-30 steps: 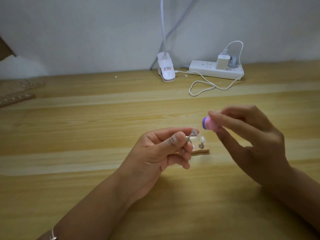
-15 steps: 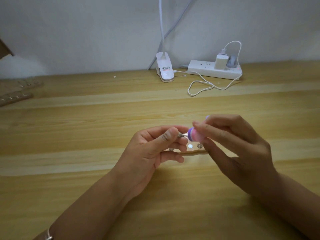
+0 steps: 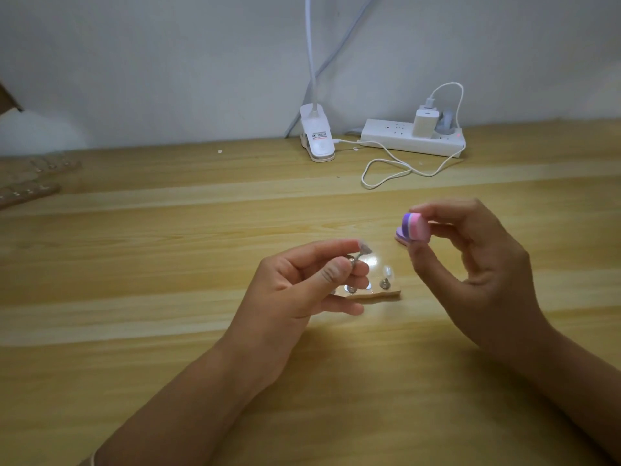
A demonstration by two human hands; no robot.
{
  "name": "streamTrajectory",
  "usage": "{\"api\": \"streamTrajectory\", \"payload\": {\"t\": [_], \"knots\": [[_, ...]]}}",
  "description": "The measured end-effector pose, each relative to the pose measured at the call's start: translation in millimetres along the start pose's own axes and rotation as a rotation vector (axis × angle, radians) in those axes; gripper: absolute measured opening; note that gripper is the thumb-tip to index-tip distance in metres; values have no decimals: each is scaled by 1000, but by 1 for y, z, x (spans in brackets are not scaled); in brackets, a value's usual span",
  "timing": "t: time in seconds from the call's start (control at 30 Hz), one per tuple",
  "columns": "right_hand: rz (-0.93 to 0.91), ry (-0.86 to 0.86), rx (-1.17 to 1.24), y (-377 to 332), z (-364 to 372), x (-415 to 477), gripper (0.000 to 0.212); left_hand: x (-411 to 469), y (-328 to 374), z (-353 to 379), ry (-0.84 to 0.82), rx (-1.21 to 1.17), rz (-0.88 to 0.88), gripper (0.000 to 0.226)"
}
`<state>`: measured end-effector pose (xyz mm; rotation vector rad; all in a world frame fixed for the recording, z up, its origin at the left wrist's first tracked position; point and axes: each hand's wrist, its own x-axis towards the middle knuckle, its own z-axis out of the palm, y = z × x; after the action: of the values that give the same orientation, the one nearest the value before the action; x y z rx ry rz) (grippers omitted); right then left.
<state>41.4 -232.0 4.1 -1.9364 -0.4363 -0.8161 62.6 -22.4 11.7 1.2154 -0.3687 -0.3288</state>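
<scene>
Left hand (image 3: 295,290) pinches pin (image 3: 361,252), tip up, likely bared for polishing; right hand (image 3: 477,274) at 3 o'clock grips block (image 3: 416,227), purple end toward pin, apart; card (image 3: 373,294) of spare pins on worktop (image 3: 168,264) between hands

Nothing legible. Only print in view is a small sticker (image 3: 319,135) on the white lamp clip (image 3: 314,117) — a red line above dark lines, too small and blurred to read. Markings on the power strip (image 3: 386,137) — can't make them out either.

Pale grey wall (image 3: 168,62), light wooden desk (image 3: 134,264), white clip lamp (image 3: 317,136)
</scene>
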Motion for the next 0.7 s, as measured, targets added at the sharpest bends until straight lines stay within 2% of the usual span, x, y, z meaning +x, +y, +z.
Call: {"api": "streamTrajectory", "payload": {"t": [0.1, 0.2, 0.3, 0.4, 0.5, 0.7], "knots": [[126, -66, 152, -4, 0, -2, 21, -1, 0, 2, 1, 15, 19, 19], [162, -180, 142, -6, -2, -5, 22, -1, 0, 3, 10, 46, 40, 19], [110, -241, 94, -11, 0, -7, 21, -3, -1, 5, 6, 96, 65, 17], [35, -241, 12, -12, 4, -8, 14, -3, -3, 5, 1, 185, 100, 16], [0, -250, -42, -10, 6, -8, 16, -4, -5, 6, -21, 267, 132, 13], [-58, -275, -35, -4, 5, -8, 14, -4, -7, 4, -15, 286, 150, 12]]}}
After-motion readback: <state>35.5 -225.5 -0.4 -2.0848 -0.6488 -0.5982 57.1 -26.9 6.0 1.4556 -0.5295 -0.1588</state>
